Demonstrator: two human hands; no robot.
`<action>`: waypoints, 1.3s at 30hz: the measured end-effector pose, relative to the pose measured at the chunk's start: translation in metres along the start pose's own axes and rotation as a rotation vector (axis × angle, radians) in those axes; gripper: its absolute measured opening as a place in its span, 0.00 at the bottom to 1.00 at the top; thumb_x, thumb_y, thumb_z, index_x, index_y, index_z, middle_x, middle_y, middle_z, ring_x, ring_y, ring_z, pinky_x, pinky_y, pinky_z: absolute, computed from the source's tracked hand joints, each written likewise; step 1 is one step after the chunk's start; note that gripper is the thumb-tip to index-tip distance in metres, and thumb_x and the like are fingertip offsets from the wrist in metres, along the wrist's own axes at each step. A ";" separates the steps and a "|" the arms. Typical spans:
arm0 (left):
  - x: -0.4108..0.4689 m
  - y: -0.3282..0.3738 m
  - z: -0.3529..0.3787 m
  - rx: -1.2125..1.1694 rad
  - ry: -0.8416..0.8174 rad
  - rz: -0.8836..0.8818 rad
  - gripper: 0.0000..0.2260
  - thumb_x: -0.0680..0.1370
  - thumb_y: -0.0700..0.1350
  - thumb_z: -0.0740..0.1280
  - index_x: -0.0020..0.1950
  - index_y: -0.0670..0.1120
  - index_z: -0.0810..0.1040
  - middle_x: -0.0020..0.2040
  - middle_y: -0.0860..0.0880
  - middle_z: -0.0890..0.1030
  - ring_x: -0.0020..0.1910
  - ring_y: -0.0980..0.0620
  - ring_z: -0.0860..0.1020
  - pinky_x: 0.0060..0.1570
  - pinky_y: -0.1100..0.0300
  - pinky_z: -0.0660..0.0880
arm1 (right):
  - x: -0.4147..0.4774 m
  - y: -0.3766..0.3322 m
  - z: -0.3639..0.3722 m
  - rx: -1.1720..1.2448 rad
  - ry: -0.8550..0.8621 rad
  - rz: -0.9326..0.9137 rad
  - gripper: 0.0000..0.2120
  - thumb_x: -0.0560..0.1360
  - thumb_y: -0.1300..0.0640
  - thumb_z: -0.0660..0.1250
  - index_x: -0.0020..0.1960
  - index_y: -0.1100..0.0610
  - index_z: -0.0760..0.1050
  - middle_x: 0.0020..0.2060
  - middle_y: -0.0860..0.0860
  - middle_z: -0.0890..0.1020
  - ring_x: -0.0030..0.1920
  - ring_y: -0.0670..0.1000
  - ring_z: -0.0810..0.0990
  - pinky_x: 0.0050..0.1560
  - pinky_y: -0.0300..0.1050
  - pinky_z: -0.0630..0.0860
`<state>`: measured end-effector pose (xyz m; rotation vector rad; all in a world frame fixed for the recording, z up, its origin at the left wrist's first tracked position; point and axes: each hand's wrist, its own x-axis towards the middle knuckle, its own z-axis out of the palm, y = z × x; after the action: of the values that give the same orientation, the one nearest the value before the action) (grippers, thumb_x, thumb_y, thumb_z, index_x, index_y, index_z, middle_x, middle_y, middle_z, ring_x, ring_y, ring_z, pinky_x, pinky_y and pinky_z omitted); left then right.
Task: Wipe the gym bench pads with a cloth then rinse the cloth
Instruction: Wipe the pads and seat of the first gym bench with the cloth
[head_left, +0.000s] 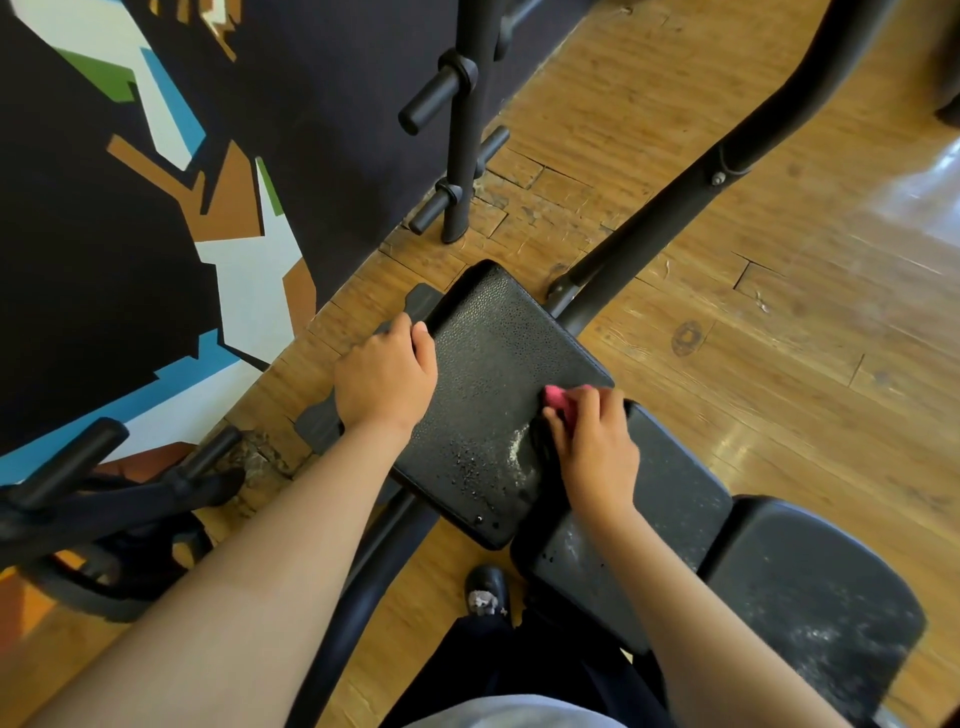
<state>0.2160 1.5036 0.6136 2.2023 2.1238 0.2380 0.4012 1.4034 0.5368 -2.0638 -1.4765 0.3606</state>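
Left hand grips pad, right hand holds cloth; rack beyond.

- Pads on the bench: three in a row, namely the end pad, the middle pad and the near pad.
- Hands: two. The left hand grips the end pad's left edge, and the right hand is at the seam between the end pad and the middle pad.
- Cloth: one, pink, held under the right hand.
- Shoe: one showing, on the floor by the end pad's near corner.
- Post: one, upright by the wall.
- Pegs on the post's wall side: two, the upper peg and the lower peg.
- Bolt: one, on the curved tube beyond the bench's far edge.
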 end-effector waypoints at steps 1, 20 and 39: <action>0.000 0.000 0.001 0.005 0.002 0.000 0.17 0.84 0.50 0.50 0.46 0.44 0.74 0.33 0.46 0.77 0.30 0.44 0.75 0.28 0.56 0.72 | 0.005 0.001 0.000 -0.002 0.008 0.035 0.14 0.76 0.49 0.66 0.52 0.60 0.73 0.50 0.57 0.74 0.45 0.60 0.78 0.30 0.44 0.67; 0.001 -0.002 0.002 0.018 -0.004 0.006 0.17 0.84 0.51 0.49 0.47 0.44 0.74 0.33 0.47 0.74 0.29 0.44 0.74 0.29 0.58 0.70 | -0.024 -0.021 0.017 0.016 0.007 -0.105 0.12 0.77 0.49 0.59 0.52 0.57 0.70 0.53 0.56 0.76 0.49 0.58 0.78 0.27 0.46 0.73; 0.001 -0.003 0.005 0.067 0.017 0.006 0.17 0.83 0.51 0.49 0.49 0.44 0.74 0.33 0.47 0.75 0.29 0.47 0.72 0.27 0.60 0.62 | -0.048 -0.028 0.016 0.009 -0.037 -0.224 0.14 0.77 0.47 0.58 0.52 0.56 0.76 0.51 0.54 0.77 0.50 0.56 0.79 0.29 0.46 0.76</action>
<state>0.2137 1.5053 0.6078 2.2511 2.1653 0.1894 0.3545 1.3702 0.5353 -1.8690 -1.7047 0.3166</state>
